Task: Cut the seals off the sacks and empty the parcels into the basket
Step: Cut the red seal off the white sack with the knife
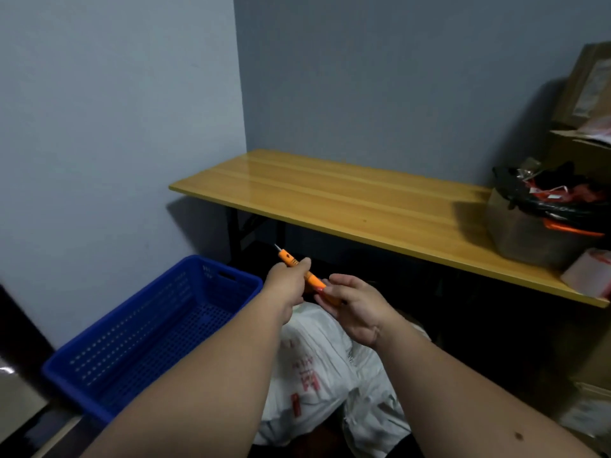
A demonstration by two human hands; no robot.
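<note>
Your left fingers (pixel 302 264) curl round the orange knife (pixel 309 277), blade up and away; your right fingers (pixel 334 290) pinch its rear end. Just below both hands lies the white sack (pixel 317 368); left of them sits the blue basket (pixel 158 328).

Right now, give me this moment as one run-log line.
phase: cutter readied | left hand: grips orange cutter, blade out | right hand: holds its rear end | white sacks: on floor, uncut | blue basket: no parcels visible

Bare forearms, no sleeves, small mole on right forearm
</note>
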